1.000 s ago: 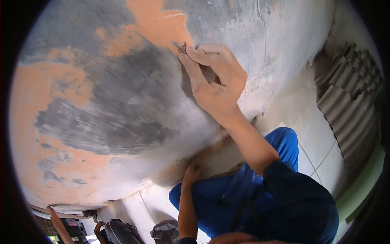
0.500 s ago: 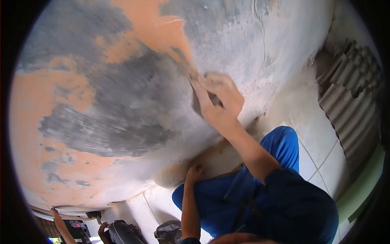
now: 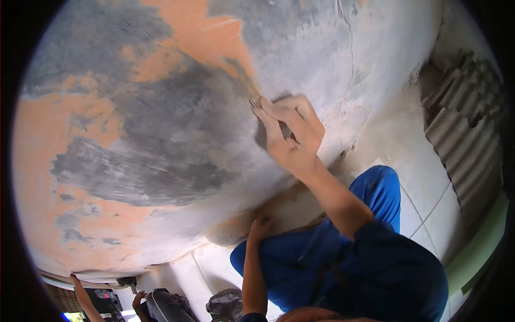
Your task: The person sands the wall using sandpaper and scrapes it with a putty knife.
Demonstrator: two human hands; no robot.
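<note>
Wall (image 3: 171, 118): grey areas appear bared; orange patches (image 3: 212, 40) are left above and leftward. At one patch's lower tip a small piece (image 3: 254, 102), mostly hidden, is pinched in the right hand's (image 3: 292, 129) closed fingers; the left hand's (image 3: 260, 228) hold cannot be told. Open surface is offered around, bounded below by the wall's foot.

Pale tiled floor (image 3: 426, 190), corrugated sheets (image 3: 464, 147) (greyish, ragged-edged), green strip (image 3: 477, 248).
</note>
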